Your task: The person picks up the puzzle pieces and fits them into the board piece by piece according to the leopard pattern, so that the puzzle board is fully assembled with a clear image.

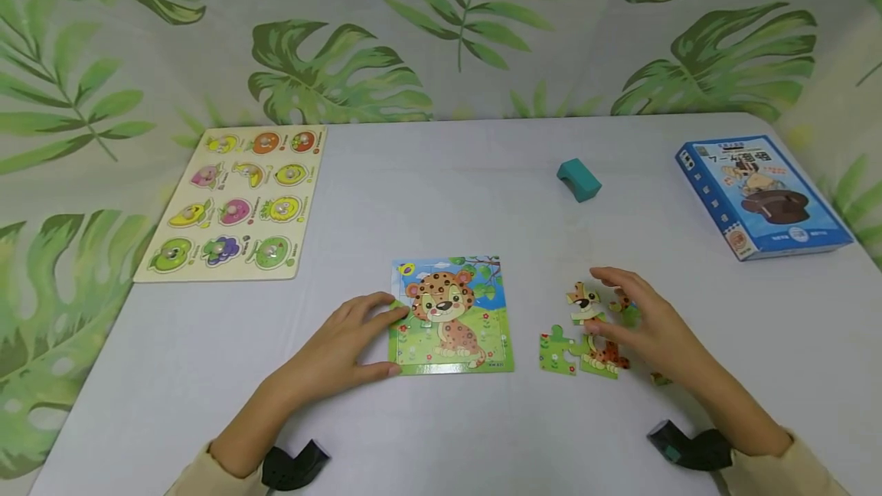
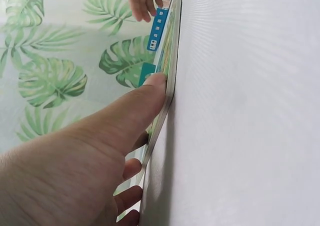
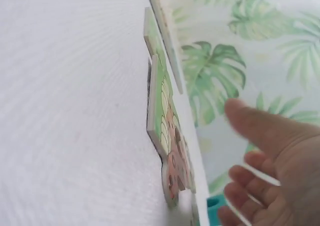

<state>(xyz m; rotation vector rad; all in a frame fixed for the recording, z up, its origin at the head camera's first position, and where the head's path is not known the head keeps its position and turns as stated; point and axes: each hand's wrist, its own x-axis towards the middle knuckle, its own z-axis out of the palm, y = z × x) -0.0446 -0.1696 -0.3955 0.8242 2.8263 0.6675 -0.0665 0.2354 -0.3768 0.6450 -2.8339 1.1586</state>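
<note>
Touching leopard puzzle (image 1: 451,320): left hand (image 1: 338,350). Fruit board (image 1: 228,191): head view only.

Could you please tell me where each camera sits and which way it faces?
Head: worn on the head, facing forward and down over the white table, puzzle board and loose pieces; the left hand and right hand show.
Left wrist: on that wrist, looking low along the table past the puzzle board's edge; the left hand looms large, right-hand fingers beyond.
Right wrist: on that wrist, looking low across the loose pieces; the right hand shows, and a fingertip at top.
Shared: head and left wrist both show the blue box.
</note>
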